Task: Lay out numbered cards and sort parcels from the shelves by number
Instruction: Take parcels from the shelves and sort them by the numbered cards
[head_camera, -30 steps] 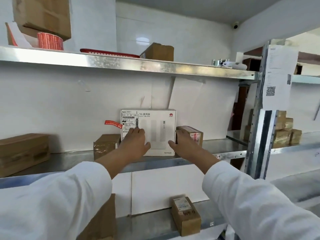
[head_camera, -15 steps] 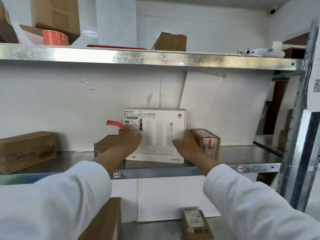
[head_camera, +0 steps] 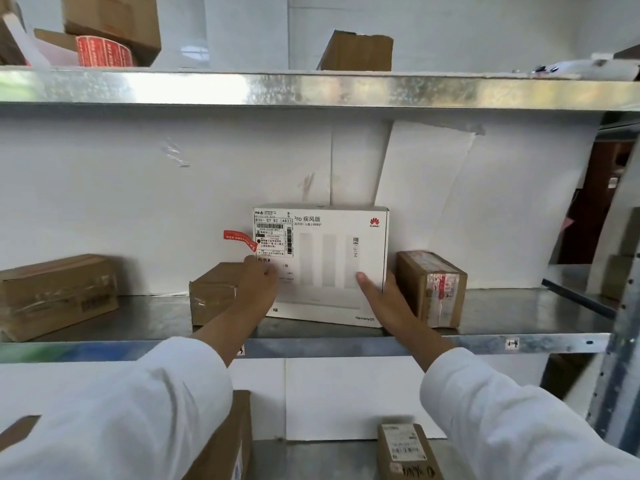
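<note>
A white router box [head_camera: 332,258] with a shipping label and a red tag stands upright on the middle metal shelf [head_camera: 502,341], leaning against the white back wall. My left hand [head_camera: 258,287] clasps its lower left edge, fingers behind it. My right hand [head_camera: 382,297] clasps its lower right edge, thumb on the front face. A small brown parcel [head_camera: 211,292] sits just left of the white box, partly behind my left hand. Another taped brown parcel [head_camera: 433,285] stands just right of it, close to my right hand.
A long brown carton [head_camera: 55,296] lies at the shelf's left end. The top shelf [head_camera: 311,88] carries cartons and a red tape roll [head_camera: 104,51]. On the lower shelf are a brown carton [head_camera: 228,441] and a small labelled parcel [head_camera: 405,452]. A metal upright [head_camera: 623,358] stands at right.
The view has shifted closer and to the left. Both hands slid from the box's front face down to its lower side edges and closed on them.
</note>
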Action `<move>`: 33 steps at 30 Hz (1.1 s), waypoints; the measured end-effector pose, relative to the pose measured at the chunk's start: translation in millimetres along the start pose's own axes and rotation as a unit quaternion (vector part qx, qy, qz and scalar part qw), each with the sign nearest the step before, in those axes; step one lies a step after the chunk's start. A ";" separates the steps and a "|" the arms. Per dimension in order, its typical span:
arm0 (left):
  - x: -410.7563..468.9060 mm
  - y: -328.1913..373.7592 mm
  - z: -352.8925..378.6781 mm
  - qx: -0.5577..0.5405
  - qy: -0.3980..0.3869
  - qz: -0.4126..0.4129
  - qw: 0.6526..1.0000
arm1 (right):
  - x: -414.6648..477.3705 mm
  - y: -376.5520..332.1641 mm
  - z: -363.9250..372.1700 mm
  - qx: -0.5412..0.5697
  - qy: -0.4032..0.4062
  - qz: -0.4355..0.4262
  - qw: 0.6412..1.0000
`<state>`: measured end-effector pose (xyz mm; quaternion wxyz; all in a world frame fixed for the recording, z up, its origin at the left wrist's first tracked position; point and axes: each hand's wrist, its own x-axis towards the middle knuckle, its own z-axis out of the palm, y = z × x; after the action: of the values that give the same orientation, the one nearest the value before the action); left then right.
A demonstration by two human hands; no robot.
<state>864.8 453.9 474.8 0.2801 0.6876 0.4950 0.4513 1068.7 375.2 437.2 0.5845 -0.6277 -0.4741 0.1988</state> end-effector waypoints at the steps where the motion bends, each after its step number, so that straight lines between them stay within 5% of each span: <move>1: 3.7 -3.7 1.5 -0.033 0.011 -0.006 0.999 | 1.1 -0.3 0.7 0.011 0.009 -0.004 1.000; 6: 1.8 5.4 -5.8 -0.142 0.041 -0.014 0.989 | -1.8 -15.7 0.0 0.031 0.026 -0.028 0.999; 14: -29.0 27.4 -44.8 -0.173 0.080 0.021 0.982 | -28.2 -56.2 -19.4 0.013 0.024 -0.078 0.997; 21: -80.9 -7.3 -81.4 -0.165 0.126 0.039 0.977 | -87.2 -73.1 -21.3 -0.022 -0.062 -0.130 0.989; 33: -203.9 -72.4 -158.1 -0.258 0.193 -0.023 0.946 | -178.5 -70.0 58.6 0.042 -0.149 -0.044 0.987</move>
<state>670.9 279.3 413.5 0.3570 0.4799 0.4223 0.6811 912.1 250.1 433.4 0.5414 -0.5447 -0.5740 0.2840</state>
